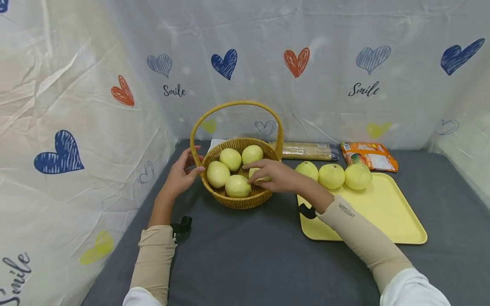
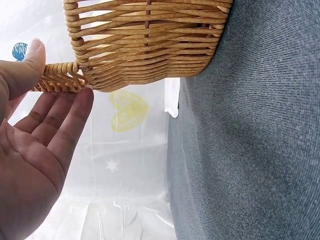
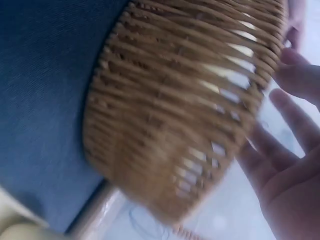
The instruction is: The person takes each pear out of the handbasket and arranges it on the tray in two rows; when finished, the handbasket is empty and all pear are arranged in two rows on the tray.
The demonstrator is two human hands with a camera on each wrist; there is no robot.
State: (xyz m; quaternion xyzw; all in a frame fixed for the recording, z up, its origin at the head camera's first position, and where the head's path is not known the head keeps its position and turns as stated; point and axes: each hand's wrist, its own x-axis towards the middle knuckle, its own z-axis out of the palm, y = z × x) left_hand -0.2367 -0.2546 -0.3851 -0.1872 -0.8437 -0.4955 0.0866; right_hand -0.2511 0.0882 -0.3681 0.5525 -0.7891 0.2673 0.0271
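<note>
A woven basket (image 1: pixel 239 204) with a tall arched handle stands on the grey table and contains several round pale-green fruits (image 1: pixel 230 159). At its left side, my left hand (image 1: pixel 181 175) holds the foot of the handle, thumb on one side and fingers on the other, as the left wrist view shows. My right hand (image 1: pixel 276 175) reaches over the basket's right rim. Its loosely bent fingers lie over a partly hidden pale-green fruit (image 1: pixel 258 173). In the right wrist view the palm is bare, and the rim hides the fingertips.
Right of the basket lies a yellow tray (image 1: pixel 386 212), with three pale-green fruits (image 1: pixel 331 176) along its back left edge. Behind are a long clear packet (image 1: pixel 306 151) and an orange packet (image 1: pixel 369 156). A printed white sheet (image 1: pixel 264 38) hangs behind the table.
</note>
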